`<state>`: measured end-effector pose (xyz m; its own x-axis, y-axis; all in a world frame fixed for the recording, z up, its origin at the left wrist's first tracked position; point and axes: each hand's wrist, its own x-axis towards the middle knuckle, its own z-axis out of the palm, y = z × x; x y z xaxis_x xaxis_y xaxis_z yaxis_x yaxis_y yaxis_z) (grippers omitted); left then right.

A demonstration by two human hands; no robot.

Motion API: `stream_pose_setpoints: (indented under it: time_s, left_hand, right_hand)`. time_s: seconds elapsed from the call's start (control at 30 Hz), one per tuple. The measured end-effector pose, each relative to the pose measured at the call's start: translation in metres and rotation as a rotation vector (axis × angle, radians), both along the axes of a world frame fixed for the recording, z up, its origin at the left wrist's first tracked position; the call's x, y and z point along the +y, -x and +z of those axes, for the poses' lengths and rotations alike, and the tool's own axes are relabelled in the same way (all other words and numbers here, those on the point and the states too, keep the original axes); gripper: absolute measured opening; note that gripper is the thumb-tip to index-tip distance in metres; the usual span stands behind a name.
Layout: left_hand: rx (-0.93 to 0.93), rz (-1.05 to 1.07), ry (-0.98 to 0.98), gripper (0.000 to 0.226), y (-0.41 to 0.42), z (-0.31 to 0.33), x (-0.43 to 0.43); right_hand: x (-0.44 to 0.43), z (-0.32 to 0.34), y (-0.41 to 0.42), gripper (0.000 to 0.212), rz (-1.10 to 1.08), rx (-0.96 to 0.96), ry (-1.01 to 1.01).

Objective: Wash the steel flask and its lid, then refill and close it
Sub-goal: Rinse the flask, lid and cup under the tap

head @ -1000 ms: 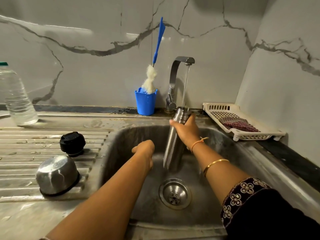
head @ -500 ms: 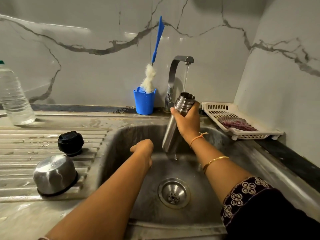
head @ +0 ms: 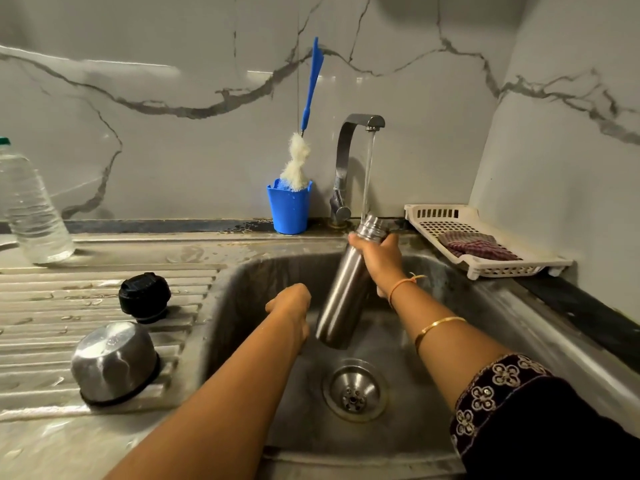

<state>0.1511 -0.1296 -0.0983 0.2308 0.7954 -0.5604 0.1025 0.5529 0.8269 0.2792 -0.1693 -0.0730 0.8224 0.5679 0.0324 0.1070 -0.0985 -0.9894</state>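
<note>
Both forearms are bare from wrist to elbow. The left hand [head: 290, 308] and its arm carry no ornament that shows. At the wrist of the right hand [head: 380, 261] sits a thin orange thread [head: 401, 284], knotted, with short loose ends sticking out. Further up the same forearm is a slim gold bangle [head: 437, 325]. Near the elbow begins a dark sleeve [head: 540, 427], its cuff edged with a band of pale embroidered four-petal flowers.
</note>
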Motion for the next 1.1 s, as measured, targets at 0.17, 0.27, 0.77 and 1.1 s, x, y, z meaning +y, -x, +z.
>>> stream_pose_setpoints:
  time_s: [0.17, 0.27, 0.77, 1.1]
  left_hand:
    - [-0.115, 0.037, 0.152, 0.083, 0.010, 0.003, -0.006]
    - [-0.279, 0.065, 0.113, 0.107, 0.007, 0.001, -0.003]
    - [-0.271, 0.280, -0.455, 0.084, 0.005, 0.012, -0.004]
    - [-0.116, 0.238, -0.632, 0.074, 0.018, 0.016, -0.006]
  right_hand:
    - [0.009, -0.006, -0.018, 0.077, -0.053, 0.445, -0.274]
    - [0.003, -0.009, -0.019, 0.053, 0.042, 0.736, -0.304]
    - [-0.007, -0.013, -0.008, 0.048, 0.373, 0.346, 0.324]
    - [-0.002, -0.017, 0.020, 0.090, 0.819, -0.578, 0.262]
